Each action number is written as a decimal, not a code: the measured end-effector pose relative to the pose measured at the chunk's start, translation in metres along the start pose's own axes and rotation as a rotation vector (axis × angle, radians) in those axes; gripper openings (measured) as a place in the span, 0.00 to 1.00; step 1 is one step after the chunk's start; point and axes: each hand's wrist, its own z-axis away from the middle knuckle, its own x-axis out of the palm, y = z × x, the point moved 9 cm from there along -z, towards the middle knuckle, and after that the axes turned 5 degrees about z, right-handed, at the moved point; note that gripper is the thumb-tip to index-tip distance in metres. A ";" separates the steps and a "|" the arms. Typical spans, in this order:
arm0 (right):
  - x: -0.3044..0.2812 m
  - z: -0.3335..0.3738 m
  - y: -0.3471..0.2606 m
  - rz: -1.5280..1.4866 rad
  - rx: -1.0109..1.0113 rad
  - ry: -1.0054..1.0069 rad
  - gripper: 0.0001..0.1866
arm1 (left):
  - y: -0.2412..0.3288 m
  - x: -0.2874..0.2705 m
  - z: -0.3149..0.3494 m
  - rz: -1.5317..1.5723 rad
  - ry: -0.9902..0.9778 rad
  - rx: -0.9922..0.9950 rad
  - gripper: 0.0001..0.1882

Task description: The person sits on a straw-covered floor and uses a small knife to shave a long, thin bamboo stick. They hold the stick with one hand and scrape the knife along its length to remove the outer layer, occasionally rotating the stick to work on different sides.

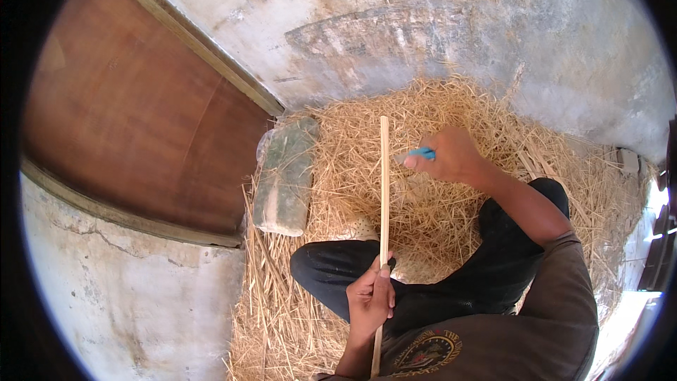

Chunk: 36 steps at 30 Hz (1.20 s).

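Note:
A long, pale strip of split bamboo or wood [384, 183] stretches from near my body out over the straw. My left hand [370, 295] is closed around its lower part, with the thumb along the strip. Something small and dark shows beside that thumb, too small to name. To the right of the strip's upper half, my right hand [453, 155] grips a knife with a blue handle [424, 153]. Its short greyish blade points left toward the strip and looks apart from it, though the blade's edge is hard to make out.
Straw-like shavings [437, 219] cover the floor around my crossed legs [451, 296]. A greenish stone-like block [285, 176] lies at the left, beside a brown door [141, 113]. A stained wall [395, 28] rises ahead. Thin strips lie among the shavings.

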 end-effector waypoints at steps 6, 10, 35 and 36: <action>0.011 0.001 -0.010 -0.006 -0.066 -0.012 0.42 | 0.003 0.010 0.010 -0.030 -0.033 0.009 0.17; 0.009 -0.010 0.019 0.006 0.051 0.034 0.42 | -0.008 0.016 0.023 -0.030 -0.076 -0.018 0.19; 0.013 -0.020 0.043 -0.739 0.343 -0.039 0.29 | -0.015 0.004 -0.004 -0.007 -0.038 -0.022 0.17; 0.016 -0.014 0.037 -0.818 0.378 -0.092 0.25 | -0.014 0.005 -0.005 -0.002 -0.037 -0.023 0.17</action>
